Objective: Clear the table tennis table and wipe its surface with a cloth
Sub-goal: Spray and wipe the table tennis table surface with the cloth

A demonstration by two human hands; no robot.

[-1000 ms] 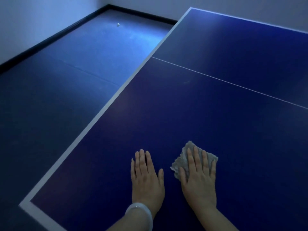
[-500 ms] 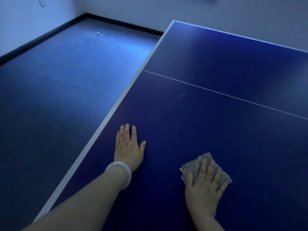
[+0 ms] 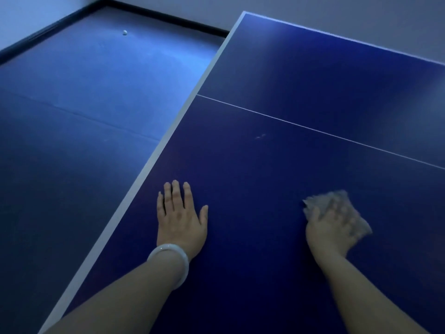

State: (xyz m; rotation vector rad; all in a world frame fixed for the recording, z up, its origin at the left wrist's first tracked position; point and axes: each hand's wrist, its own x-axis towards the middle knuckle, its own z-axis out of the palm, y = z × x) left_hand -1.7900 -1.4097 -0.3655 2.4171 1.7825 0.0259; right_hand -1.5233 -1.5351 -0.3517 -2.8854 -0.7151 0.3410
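The dark blue table tennis table fills the right of the view, its white left edge running diagonally. My left hand lies flat on the surface near that edge, fingers straight, a pale bangle on the wrist. My right hand presses a grey cloth flat against the table further right. Hand and cloth are motion-blurred. A small pale scuff shows on the table ahead, just before the thin white line crossing it.
Blue floor lies to the left of the table, with a small white ball on it near the far wall. A black skirting runs along the pale walls.
My right hand has slid the cloth to the right and a little forward across the table. My left hand moved left towards the table's edge and stays flat there.
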